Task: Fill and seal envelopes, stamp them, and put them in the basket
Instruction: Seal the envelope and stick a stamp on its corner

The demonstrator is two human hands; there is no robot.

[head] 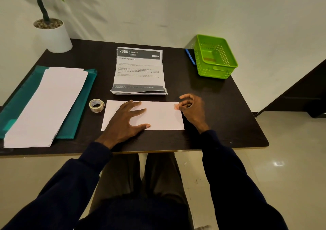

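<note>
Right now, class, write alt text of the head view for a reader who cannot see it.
A person's left hand lies flat on a white envelope on a dark table while the right hand holds a stamp at its far right corner. Tape sits to its left, printed sheets behind, a pen and green basket at far right.

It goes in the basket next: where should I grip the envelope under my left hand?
Probably the lower right corner, approached from the right. The envelope lies flat on the table, so it needs pinching at a free edge; the left hand rests on its left half, and the basket stands to the right.
</note>
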